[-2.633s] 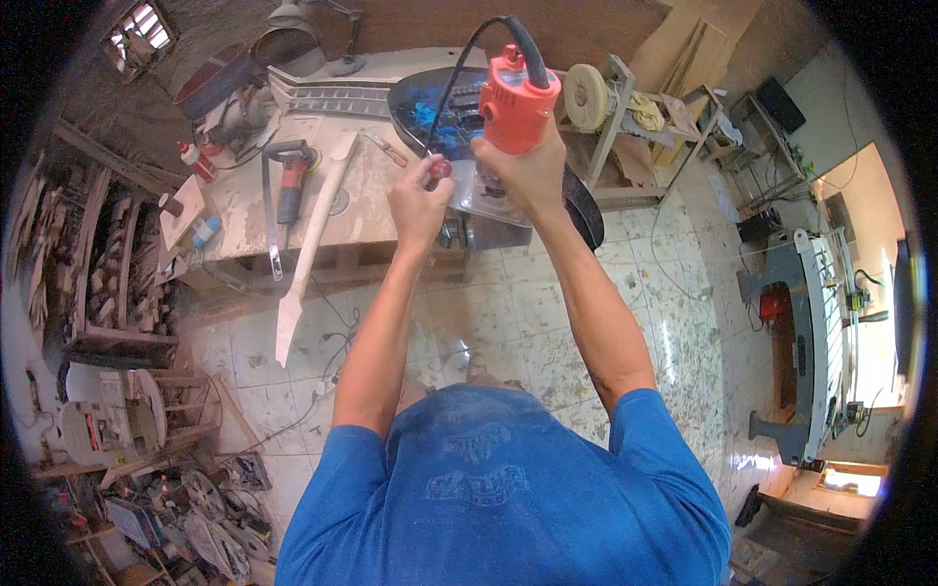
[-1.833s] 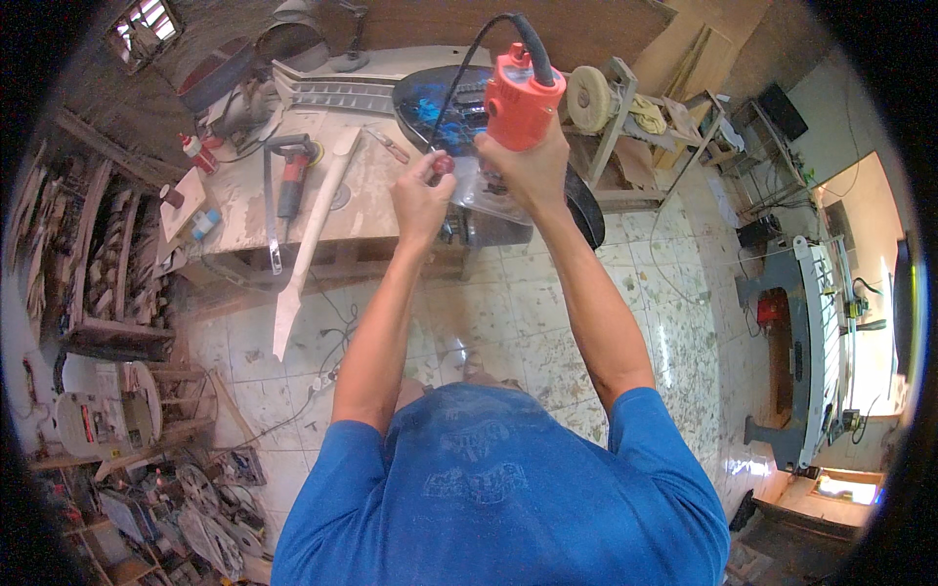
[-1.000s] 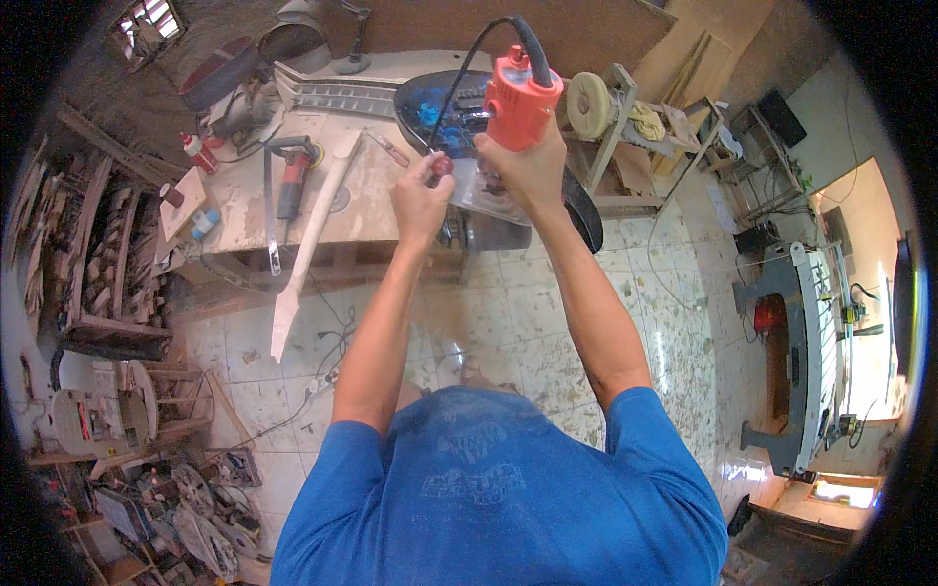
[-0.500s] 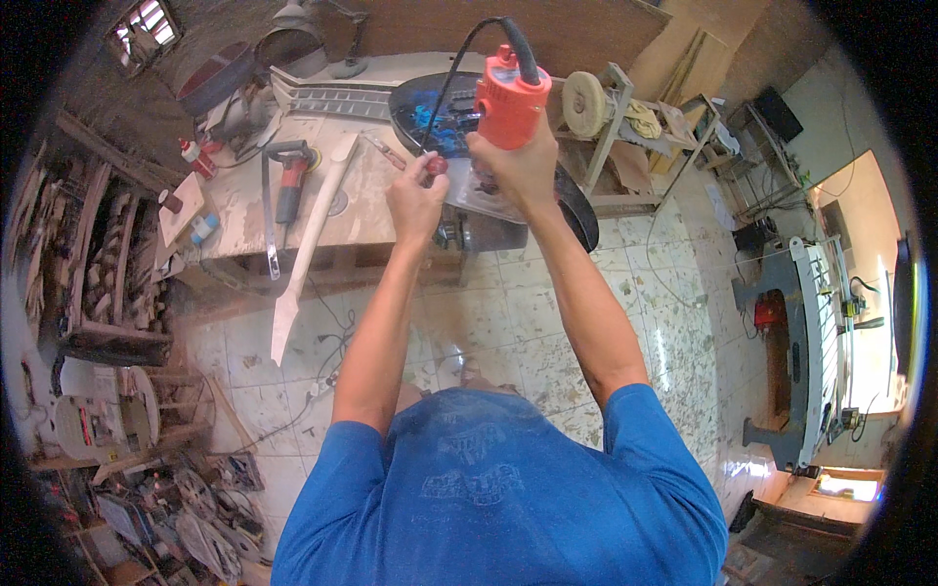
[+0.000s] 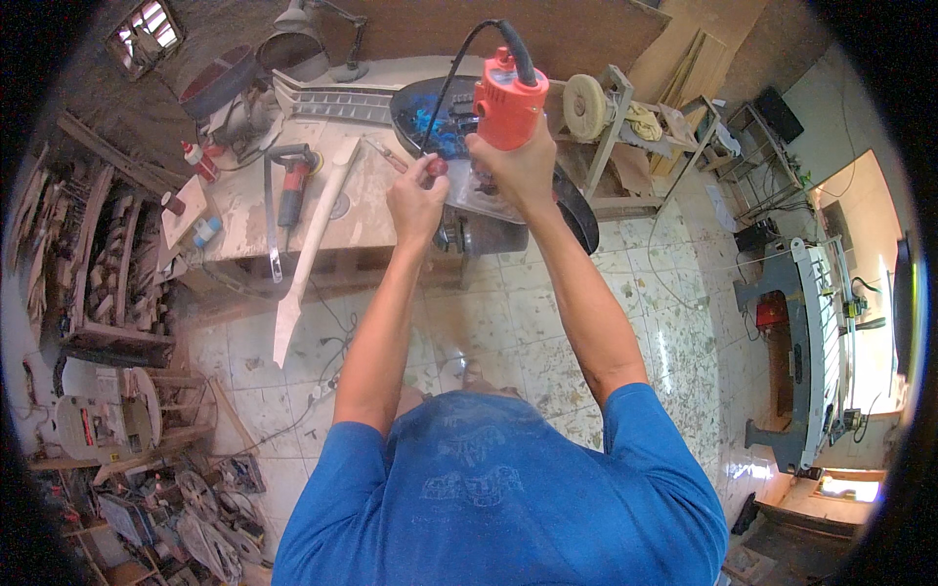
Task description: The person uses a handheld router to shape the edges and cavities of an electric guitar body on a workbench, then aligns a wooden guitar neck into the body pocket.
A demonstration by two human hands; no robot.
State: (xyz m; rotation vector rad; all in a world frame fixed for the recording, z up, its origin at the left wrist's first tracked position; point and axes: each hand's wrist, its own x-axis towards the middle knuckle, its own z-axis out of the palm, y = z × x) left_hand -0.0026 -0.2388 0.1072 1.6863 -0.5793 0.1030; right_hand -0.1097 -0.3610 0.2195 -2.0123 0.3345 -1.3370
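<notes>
My right hand (image 5: 520, 174) is wrapped round the body of a red router (image 5: 510, 109), which stands upright with a black cord looping from its top. The fingers of my left hand (image 5: 414, 203) are closed on a small red knob (image 5: 438, 167) at the router's left side. Beneath the router lies a black electric guitar (image 5: 412, 109) with blue patches on its body, its neck pointing left. A clear plate (image 5: 477, 198) shows between my hands, low on the router. The router's bit and the spot where it meets the guitar are hidden.
On the workbench (image 5: 234, 220) lie an angle grinder (image 5: 292, 188), a pale wooden guitar neck (image 5: 315, 230) jutting past the front edge, and a red bottle (image 5: 198, 161). A lamp (image 5: 293, 49) stands behind. Right of the guitar is a round buffing wheel (image 5: 584, 104).
</notes>
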